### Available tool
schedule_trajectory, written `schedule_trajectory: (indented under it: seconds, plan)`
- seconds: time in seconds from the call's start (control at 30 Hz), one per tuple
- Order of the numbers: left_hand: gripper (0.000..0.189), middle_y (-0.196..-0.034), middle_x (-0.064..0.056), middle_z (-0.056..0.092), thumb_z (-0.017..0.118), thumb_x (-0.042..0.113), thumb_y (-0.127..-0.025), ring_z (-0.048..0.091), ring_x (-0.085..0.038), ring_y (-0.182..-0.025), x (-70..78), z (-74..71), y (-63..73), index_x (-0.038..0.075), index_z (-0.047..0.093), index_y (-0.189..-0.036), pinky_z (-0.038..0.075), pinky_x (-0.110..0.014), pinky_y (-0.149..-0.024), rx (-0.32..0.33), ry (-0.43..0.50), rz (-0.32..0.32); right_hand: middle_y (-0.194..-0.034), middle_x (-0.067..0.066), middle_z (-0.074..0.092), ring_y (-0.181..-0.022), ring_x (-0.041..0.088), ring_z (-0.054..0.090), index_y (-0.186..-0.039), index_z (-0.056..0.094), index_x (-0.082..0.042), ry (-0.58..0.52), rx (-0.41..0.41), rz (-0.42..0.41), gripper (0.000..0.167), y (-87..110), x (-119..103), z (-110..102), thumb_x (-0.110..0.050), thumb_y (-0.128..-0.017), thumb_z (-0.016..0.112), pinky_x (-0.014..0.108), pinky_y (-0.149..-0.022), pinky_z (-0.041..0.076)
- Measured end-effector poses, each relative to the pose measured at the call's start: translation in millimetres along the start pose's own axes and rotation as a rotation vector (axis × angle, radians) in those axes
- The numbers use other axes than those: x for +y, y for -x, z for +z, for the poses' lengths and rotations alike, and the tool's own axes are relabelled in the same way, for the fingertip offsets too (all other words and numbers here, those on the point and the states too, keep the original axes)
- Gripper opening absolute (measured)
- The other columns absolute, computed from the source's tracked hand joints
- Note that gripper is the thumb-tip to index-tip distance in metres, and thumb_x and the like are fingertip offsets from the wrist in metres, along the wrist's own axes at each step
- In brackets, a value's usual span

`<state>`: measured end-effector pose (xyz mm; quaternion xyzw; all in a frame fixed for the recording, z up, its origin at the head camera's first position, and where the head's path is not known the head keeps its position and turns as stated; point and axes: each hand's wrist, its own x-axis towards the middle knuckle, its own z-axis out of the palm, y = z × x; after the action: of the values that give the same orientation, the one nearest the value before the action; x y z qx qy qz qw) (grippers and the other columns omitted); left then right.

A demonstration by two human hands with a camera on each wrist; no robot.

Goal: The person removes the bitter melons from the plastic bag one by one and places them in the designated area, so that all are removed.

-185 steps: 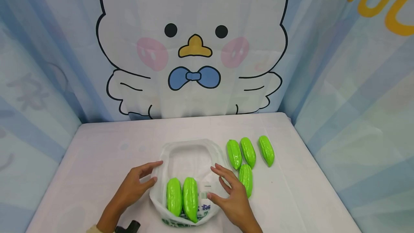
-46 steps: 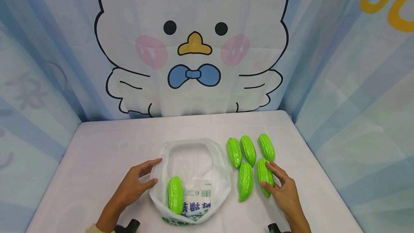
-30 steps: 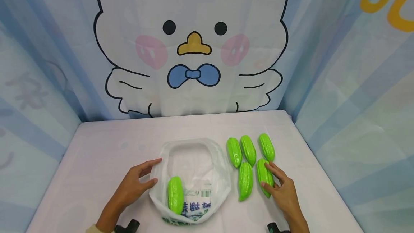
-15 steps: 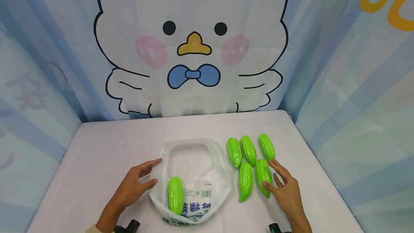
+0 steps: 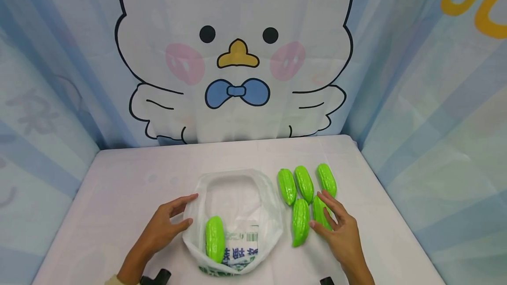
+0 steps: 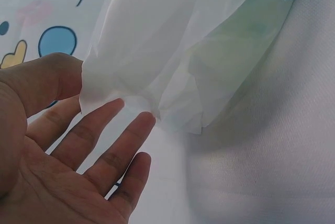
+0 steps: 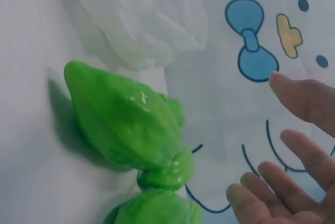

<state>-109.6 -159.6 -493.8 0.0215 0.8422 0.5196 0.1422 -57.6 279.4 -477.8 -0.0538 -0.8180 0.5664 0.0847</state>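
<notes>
A white plastic bag [image 5: 271, 228] stands with its mouth rolled wide in the middle of the table. Inside it lies one shiny green bitter melon [image 5: 215, 239], at the left. My left hand [image 5: 164, 223] touches the bag's left side; in the left wrist view its fingers [image 6: 107, 156] are spread and loosely straight. Over the front right bitter melon [image 5: 319, 215] hovers my right hand [image 5: 342, 234], partly hiding it. The right wrist view shows that palm holding nothing. Just left of its thumb lies another bitter melon [image 5: 301, 222].
Behind these lie three more bitter melons: one at the left [image 5: 287, 187], one beside it [image 5: 304, 184] and one at the right [image 5: 326, 180]. A white cloth covers the table [image 5: 130, 179]. A cartoon curtain [image 5: 237, 122] hangs behind it.
Six seconds ago two bitter melons lay in the bag; one now lies at the front right of the group outside. My right hand has let go of it and shifted slightly left. The left hand stays.
</notes>
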Motion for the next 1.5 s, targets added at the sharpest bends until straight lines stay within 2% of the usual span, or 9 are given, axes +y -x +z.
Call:
schedule_trajectory:
  seconds: [0.07,0.13,0.3,0.53,0.7,0.8,1.03,1.33,1.5]
  plan:
    - [0.062,-0.169,-0.011,0.043,0.076,0.011,-0.096,0.047,-0.049,-0.150,-0.2,-0.1,0.3,0.021,0.058,-0.154,0.050,-0.062,-0.114,0.002,0.006,-0.003,-0.166,0.008,0.045,-0.147,-0.007,0.041,-0.152,0.059,-0.010,-0.018,-0.015,-0.012,0.079,0.6,-3,5,0.002,-0.081,0.088,0.009,-0.111,0.042]
    - [0.061,-0.169,-0.011,0.043,0.076,0.011,-0.096,0.047,-0.048,-0.150,-0.7,-0.4,0.2,0.021,0.058,-0.154,0.050,-0.062,-0.114,0.003,0.011,-0.004,-0.167,0.010,0.044,-0.144,-0.012,0.042,-0.153,0.058,-0.010,-0.043,-0.038,-0.031,0.080,0.6,-5,11,0.003,-0.080,0.088,0.011,-0.112,0.042]
    - [0.061,-0.169,-0.011,0.043,0.075,0.012,-0.096,0.047,-0.048,-0.150,-2.2,-0.9,0.4,0.021,0.058,-0.154,0.051,-0.060,-0.114,0.004,0.019,-0.004,-0.166,0.012,0.045,-0.145,-0.009,0.043,-0.151,0.060,-0.015,-0.074,-0.088,-0.053,0.079,1.3,-10,26,0.001,-0.079,0.090,0.013,-0.113,0.042]
    - [0.061,-0.169,-0.010,0.044,0.076,0.013,-0.096,0.048,-0.048,-0.149,-1.6,-1.5,-0.1,0.022,0.058,-0.154,0.051,-0.060,-0.114,0.003,0.020,-0.003,-0.166,0.004,0.047,-0.148,-0.008,0.042,-0.149,0.062,-0.020,-0.098,-0.137,-0.033,0.078,3.2,-21,48,0.000,-0.079,0.090,0.018,-0.115,0.043]
    - [0.061,-0.168,-0.011,0.045,0.076,0.013,-0.096,0.049,-0.049,-0.149,-0.9,-2.5,0.1,0.022,0.058,-0.154,0.050,-0.062,-0.114,0.008,0.005,-0.003,-0.164,-0.002,0.049,-0.154,0.007,0.042,-0.148,0.063,-0.024,-0.138,-0.181,-0.030,0.075,5.7,-26,66,-0.004,-0.080,0.091,0.025,-0.118,0.043]
    - [0.061,-0.168,-0.011,0.044,0.076,0.013,-0.096,0.048,-0.048,-0.149,-1.6,-2.3,-0.1,0.022,0.058,-0.154,0.049,-0.062,-0.115,0.006,0.005,-0.004,-0.165,0.000,0.049,-0.155,0.015,0.043,-0.147,0.063,-0.024,-0.167,-0.213,-0.031,0.074,8.3,-28,78,-0.011,-0.081,0.092,0.031,-0.120,0.043]
    - [0.061,-0.167,-0.012,0.045,0.077,0.015,-0.096,0.049,-0.048,-0.148,-3.3,-2.3,-1.0,0.019,0.058,-0.154,0.050,-0.062,-0.114,-0.008,0.022,0.034,-0.163,-0.006,0.050,-0.157,0.022,0.042,-0.145,0.065,-0.030,-0.217,-0.277,-0.012,0.070,12.7,-33,103,-0.014,-0.082,0.092,0.035,-0.122,0.043]
    - [0.063,-0.167,-0.016,0.044,0.077,0.017,-0.097,0.049,-0.050,-0.148,-4.7,-1.5,-0.6,0.015,0.056,-0.155,0.052,-0.062,-0.112,-0.021,0.018,0.054,-0.167,0.005,0.045,-0.158,0.029,0.039,-0.148,0.062,-0.027,-0.258,-0.424,-0.010,0.064,20.0,-32,137,-0.022,-0.090,0.087,0.041,-0.124,0.042]
    - [0.062,-0.167,-0.016,0.045,0.078,0.017,-0.097,0.049,-0.050,-0.148,-5.2,-1.7,-0.2,0.015,0.056,-0.155,0.052,-0.061,-0.112,-0.020,0.033,0.056,-0.166,0.011,0.046,-0.156,0.032,0.042,-0.146,0.063,-0.029,-0.264,-0.451,-0.015,0.056,22.7,-32,155,-0.024,-0.094,0.083,0.046,-0.122,0.044]
